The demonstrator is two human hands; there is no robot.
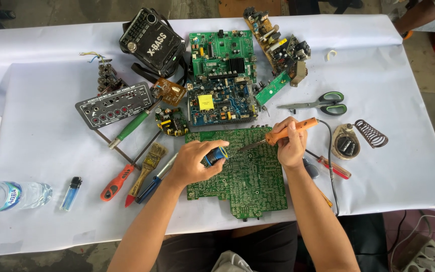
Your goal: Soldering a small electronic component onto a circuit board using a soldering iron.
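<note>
White sheet [378,166] spread across the table, strewn with electronics. At centre near the front edge, large green circuit board [250,174] lying flat, solder side up. Behind it, 2 more boards, blue [221,103] and green [221,53], beside a black radio [149,40]. Left hand [192,163] resting on the large board, fingers curled round a small blue solder spool [215,155]. Right hand [290,143] closed on an orange soldering iron [290,131], tip angled down-left toward the spool. Scissors [323,104] well right.
</note>
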